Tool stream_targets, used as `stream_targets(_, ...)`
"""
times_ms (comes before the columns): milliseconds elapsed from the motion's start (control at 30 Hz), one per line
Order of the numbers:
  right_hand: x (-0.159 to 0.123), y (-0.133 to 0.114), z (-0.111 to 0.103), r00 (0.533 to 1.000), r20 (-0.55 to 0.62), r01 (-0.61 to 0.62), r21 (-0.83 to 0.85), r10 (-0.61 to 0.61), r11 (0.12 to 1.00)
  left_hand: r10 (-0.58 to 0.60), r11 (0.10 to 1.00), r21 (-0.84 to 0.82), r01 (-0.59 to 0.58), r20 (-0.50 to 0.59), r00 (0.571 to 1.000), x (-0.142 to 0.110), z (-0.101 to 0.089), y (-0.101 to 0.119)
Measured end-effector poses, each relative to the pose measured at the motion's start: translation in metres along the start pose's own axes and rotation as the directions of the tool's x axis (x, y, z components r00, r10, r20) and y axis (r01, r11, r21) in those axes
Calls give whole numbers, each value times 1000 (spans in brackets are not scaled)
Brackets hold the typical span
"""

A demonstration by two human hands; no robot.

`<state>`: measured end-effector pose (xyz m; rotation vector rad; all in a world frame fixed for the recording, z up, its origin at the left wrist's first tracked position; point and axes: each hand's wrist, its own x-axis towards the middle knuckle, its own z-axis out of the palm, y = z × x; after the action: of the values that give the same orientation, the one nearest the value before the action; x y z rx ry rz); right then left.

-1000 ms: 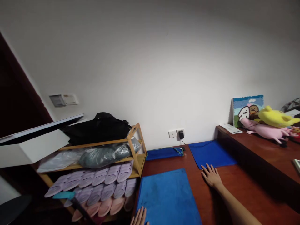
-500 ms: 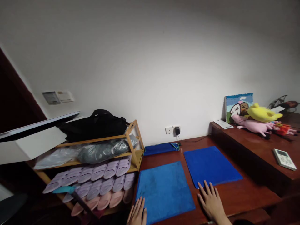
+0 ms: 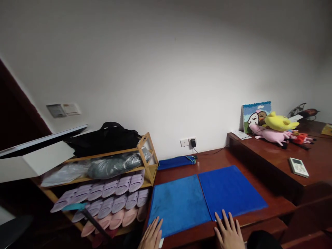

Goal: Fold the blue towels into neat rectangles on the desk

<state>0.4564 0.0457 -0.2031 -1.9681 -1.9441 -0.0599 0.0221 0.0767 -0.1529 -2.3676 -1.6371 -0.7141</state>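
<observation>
Two blue mats lie side by side on a dark red wooden platform (image 3: 228, 157). My left hand (image 3: 151, 236) lies flat with fingers stretched out at the near left corner of the left blue mat (image 3: 178, 204). My right hand (image 3: 228, 233) rests open, its fingertips on the near edge of the right blue mat (image 3: 230, 190). Neither hand holds anything. A folded blue mat (image 3: 176, 162) lies further back by the wall.
A bamboo shoe rack (image 3: 109, 180) with several purple and pink slippers and a black bag (image 3: 103, 138) stands at left. A raised wooden ledge (image 3: 272, 155) at right carries plush toys (image 3: 275, 128) and a white remote (image 3: 298, 167). A wall socket with charger (image 3: 192, 142) is behind.
The right blue mat has slid toward me with my right hand and now lies beside the left mat. Both hands have drawn nearer to the platform's front edge.
</observation>
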Motion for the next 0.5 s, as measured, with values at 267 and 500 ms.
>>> stream_targets(267,0,-4,-12,1000,3,7,16,-8,1000,44,997,57,-57,216,975,-13,-19,-4)
stream_targets(500,10,-36,-12,899,-173,421,86,-402,903,71,993,86,-84,152,986,-26,-35,-13)
